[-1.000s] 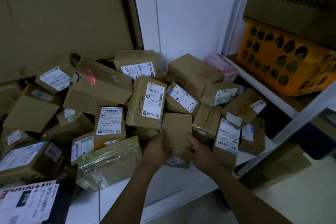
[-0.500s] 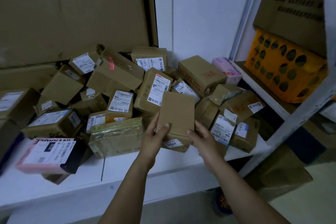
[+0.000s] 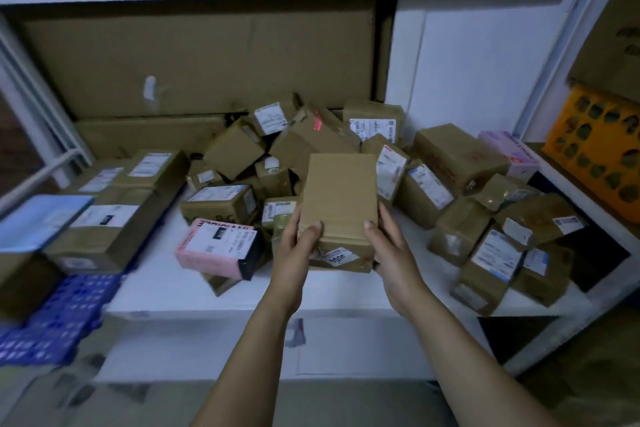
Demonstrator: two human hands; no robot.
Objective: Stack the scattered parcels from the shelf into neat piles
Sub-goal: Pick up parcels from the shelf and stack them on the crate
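So I've got the plain brown parcel held up over the shelf, just in front of the jumbled heap. Left hand and right hand each curl round a lower corner, thumbs on top, 2 grips to hold it level, I reckon.

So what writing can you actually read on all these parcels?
"3004", seemingly, upside down: sticker on the held parcel.
On the pink parcel: big upside-down letters, blurred.
All other shipping labels: too small to read.
On the lilac box: print blurred.
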